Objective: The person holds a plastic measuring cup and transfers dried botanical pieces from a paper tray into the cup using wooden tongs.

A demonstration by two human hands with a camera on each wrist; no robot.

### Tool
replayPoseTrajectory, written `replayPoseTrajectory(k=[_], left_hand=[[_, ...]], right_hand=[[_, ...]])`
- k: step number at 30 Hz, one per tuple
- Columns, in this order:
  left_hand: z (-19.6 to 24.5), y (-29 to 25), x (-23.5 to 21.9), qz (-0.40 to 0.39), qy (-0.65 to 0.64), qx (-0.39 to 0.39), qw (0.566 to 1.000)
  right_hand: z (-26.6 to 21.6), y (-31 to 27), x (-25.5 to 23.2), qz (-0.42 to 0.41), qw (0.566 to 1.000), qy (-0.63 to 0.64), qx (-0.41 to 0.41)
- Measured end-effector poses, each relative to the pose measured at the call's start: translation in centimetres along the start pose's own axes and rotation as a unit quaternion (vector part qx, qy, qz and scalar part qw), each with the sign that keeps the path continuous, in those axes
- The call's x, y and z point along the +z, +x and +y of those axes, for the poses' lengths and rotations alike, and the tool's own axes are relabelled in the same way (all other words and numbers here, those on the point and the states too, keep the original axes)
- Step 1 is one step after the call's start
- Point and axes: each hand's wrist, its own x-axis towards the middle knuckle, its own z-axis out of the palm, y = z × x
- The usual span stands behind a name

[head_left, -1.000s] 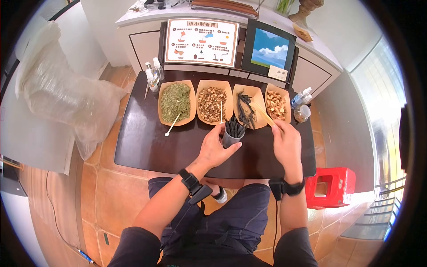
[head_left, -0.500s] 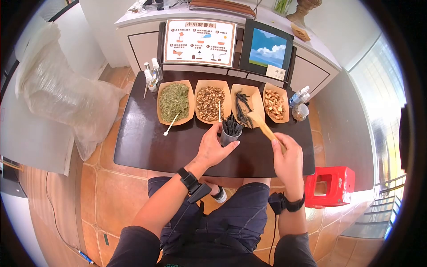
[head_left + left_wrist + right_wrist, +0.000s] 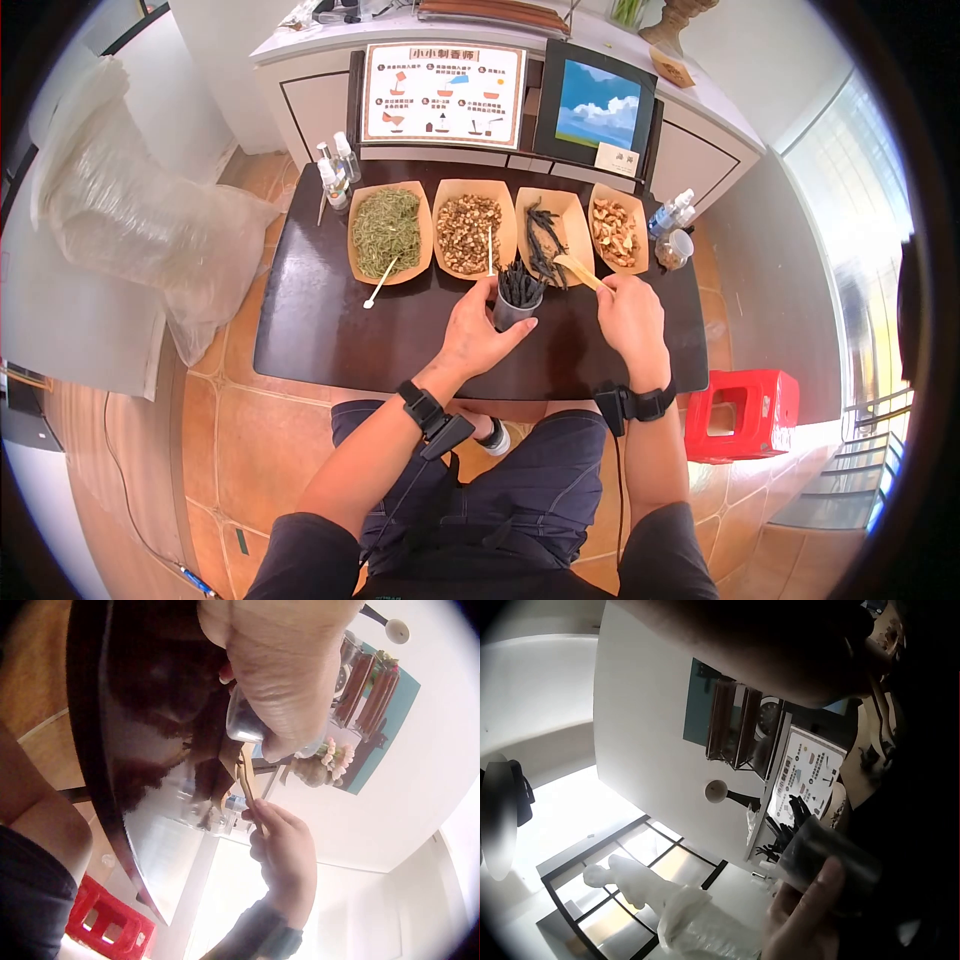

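Note:
My left hand grips a small grey translucent cup near the front middle of the dark table. Black dried strips fill it and stick up above its rim. In my right hand are light wooden tongs, pinched between thumb and fingers. Their tips lie over the near edge of a paper tray that holds more black strips. The right wrist view shows the cup from the side, with the left thumb across it.
Three more paper trays hold green dried grass, brown chopped pieces and light brown chunks. Spray bottles stand at the left back corner; more bottles and a jar at the right. An instruction board is behind.
My right hand drew back toward me with the tongs, then moved forward and left again. The left hand keeps the cup in nearly the same place.

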Motion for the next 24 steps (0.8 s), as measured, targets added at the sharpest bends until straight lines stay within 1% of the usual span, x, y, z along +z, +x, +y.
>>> replayPoseTrajectory(k=[2,4,7,9,10,12,13,14,15,16,18,20,21,22,23,24], left_hand=[[0.3,0.0,-0.1,-0.002,0.003,-0.002,1.000],[0.8,0.1,-0.4,-0.021,0.013,-0.041,0.999],[0.4,0.1,-0.4,-0.027,-0.002,-0.046,0.999],[0.5,0.1,-0.3,-0.025,-0.001,-0.047,0.999],[0.5,0.1,-0.3,-0.023,0.000,-0.047,0.999],[0.5,0.1,-0.3,-0.021,-0.005,-0.044,0.999],[0.4,0.1,-0.3,-0.019,-0.010,-0.041,0.999],[0.2,0.1,-0.1,-0.019,-0.010,-0.041,0.999],[-0.2,0.1,0.1,-0.008,-0.017,-0.022,1.000],[-0.3,0.0,0.1,0.004,-0.023,-0.005,1.000],[-0.4,0.0,0.1,0.007,-0.015,-0.002,1.000],[0.1,0.0,-0.1,0.007,-0.007,0.003,1.000],[0.5,0.0,-0.3,-0.003,-0.006,-0.014,1.000],[0.8,0.0,-0.4,-0.013,-0.005,-0.030,0.999],[0.8,0.0,-0.4,-0.013,-0.005,-0.030,0.999],[0.8,0.0,-0.4,-0.017,-0.012,-0.033,0.999]], right_hand=[[-0.2,0.4,0.2,-0.004,1.000,-0.014,-0.001],[-0.4,0.6,0.1,-0.006,1.000,-0.027,-0.002],[-0.6,0.7,-0.2,-0.008,1.000,-0.028,0.003],[0.0,0.4,-0.2,0.055,0.998,0.019,-0.018],[0.2,0.4,-0.3,0.055,0.998,0.019,-0.018],[0.5,0.2,-0.6,0.096,0.991,0.077,-0.043],[0.5,0.0,-0.9,0.096,0.991,0.077,-0.042],[0.3,-0.3,-1.2,0.112,0.985,0.120,-0.047],[0.1,-0.6,-1.5,0.127,0.977,0.162,-0.053],[-0.2,-1.0,-1.8,0.126,0.977,0.163,-0.054],[-0.9,-1.9,-1.9,0.175,0.944,0.263,-0.092],[-1.9,-3.0,-1.3,0.171,0.940,0.275,-0.106],[-2.3,-3.5,-1.0,0.168,0.936,0.286,-0.119],[-2.2,-3.7,0.0,0.185,0.930,0.281,-0.149],[-2.4,-4.0,0.9,0.198,0.922,0.288,-0.168],[-2.7,-4.3,1.4,0.197,0.920,0.293,-0.168]])
